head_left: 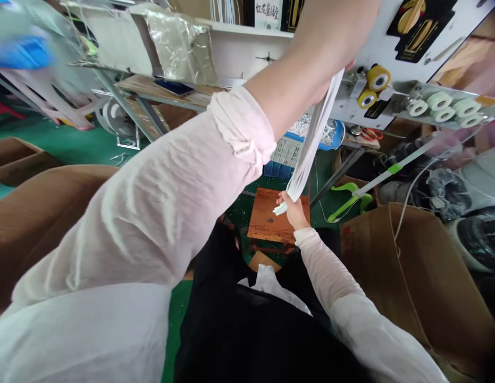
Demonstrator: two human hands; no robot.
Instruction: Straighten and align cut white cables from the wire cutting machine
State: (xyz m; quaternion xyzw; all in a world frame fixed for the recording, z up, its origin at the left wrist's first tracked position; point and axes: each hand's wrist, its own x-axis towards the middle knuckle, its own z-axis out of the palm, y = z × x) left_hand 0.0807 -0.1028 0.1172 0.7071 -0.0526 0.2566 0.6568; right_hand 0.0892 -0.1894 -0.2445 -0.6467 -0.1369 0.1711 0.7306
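A bundle of long white strips [313,141] is stretched slantwise between my two hands. My left hand [343,50] is raised high at the top of the view, its forearm crossing the frame, and it holds the bundle's upper end; the fingers are mostly hidden behind the wrist. My right hand [294,210] is lower, above a small wooden stool [267,221], with its fingers closed round the bundle's lower end, where the strip tips stick out to the left.
A machine panel with yellow rollers [378,78] and white rollers [438,101] stands at the upper right. Open cardboard boxes sit at the left [51,213] and right [414,276]. A blue basket [285,157] and a green-handled tool [351,194] lie on the green floor.
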